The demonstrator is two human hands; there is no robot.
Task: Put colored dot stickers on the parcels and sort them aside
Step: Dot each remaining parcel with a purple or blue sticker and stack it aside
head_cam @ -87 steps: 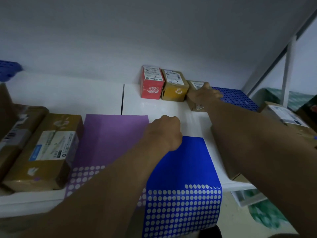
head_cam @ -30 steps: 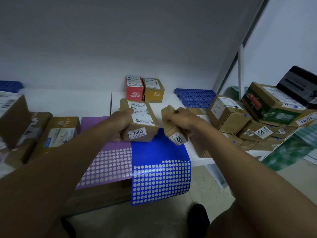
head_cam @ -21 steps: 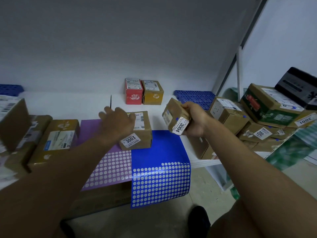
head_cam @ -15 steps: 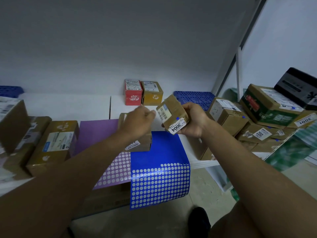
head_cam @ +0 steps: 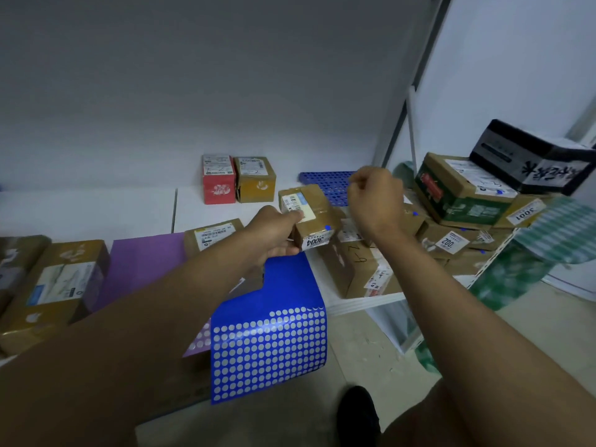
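Head view: left hand [head_cam: 277,233] has its grip closed around a small brown parcel [head_cam: 311,217] marked 3004, thumb on the top label, fingers under the near side. Parcel is held up off the tabletop [head_cam: 96,211], tilted, numbered end facing the camera. A blue dot [head_cam: 328,227] already sits on its right top edge, just above the number tag.

Right hand [head_cam: 375,201] is at 3 o'clock from the parcel, close but not touching, fingers curled loosely with fingertips pinched together. Can't tell whether it holds anything; if there's a sticker in there it's too small to see.

Parcel's long axis runs from 11 to 5 o'clock, near end toward the camera. Sorted pile of labelled boxes [head_cam: 451,240], several with blue dots, lies at 3 o'clock from the parcel, beyond the right hand. My read: dot is on, next move is setting the parcel aside on that pile. Left hand has it but the right hand is nearer the pile, so either a hand-over or a cross-body reach.

Blue sticker sheet [head_cam: 271,346] hangs off the tabletop edge at 6 o'clock from the parcel; purple sheet [head_cam: 145,262] at 8 o'clock. Second brown box [head_cam: 214,235] sits on the sheets at 9 o'clock, partly behind the left forearm; no dot visible on it. Red box [head_cam: 218,179] and yellow box [head_cam: 254,179] stand together against the wall at 11 o'clock.
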